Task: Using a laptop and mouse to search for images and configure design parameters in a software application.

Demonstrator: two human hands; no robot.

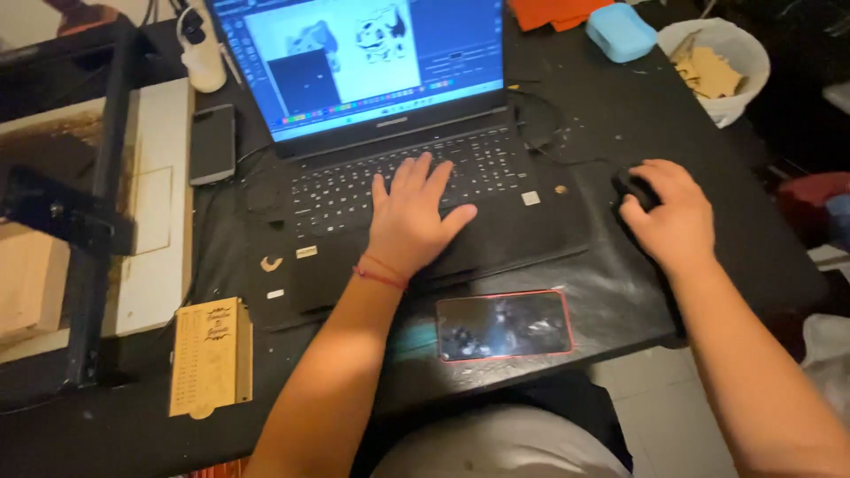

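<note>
The left hand [412, 221] lies flat, open, on one laptop [390, 177]; the right hand [675, 217] cups one mouse [630, 188]; two phones lie nearby.

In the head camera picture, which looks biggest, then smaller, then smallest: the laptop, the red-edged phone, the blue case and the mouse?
1. Laptop, by far the biggest.
2. Red-edged phone.
3. Blue case, though it lies farther from the camera, so this is unsure.
4. Mouse, mostly hidden under the right hand, so its size is unclear.

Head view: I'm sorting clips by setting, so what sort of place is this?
Probably a home hobby workshop: a laptop showing design software, a black machine frame over wooden boards, and a bucket of wood offcuts.
</note>
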